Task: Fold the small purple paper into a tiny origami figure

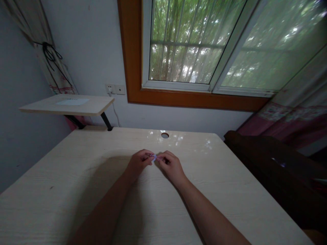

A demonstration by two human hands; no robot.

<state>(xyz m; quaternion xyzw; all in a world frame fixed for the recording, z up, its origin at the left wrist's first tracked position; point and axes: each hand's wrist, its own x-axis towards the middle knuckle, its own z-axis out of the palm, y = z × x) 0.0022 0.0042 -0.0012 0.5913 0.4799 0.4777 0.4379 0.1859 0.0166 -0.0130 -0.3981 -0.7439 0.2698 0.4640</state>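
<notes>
Between my two hands is a small, thin, purple-and-white piece [154,157], too small and dim for me to name its kind. My left hand [139,162] pinches it from the left, thumb against curled fingers. From the right, my right hand [170,164] pinches its other side, where a pinkish-purple bit shows at the fingertips. The fingertips of both hands nearly meet over the pale wooden table [158,211]. Most of the piece is hidden by my fingers.
A raised shelf [97,108] on black legs stands at the back left, with a white sheet [72,101] on it. The table has a round cable hole [165,135] near its back edge. Dark furniture [268,163] stands at the right. Wall sockets [114,89] and a window lie behind.
</notes>
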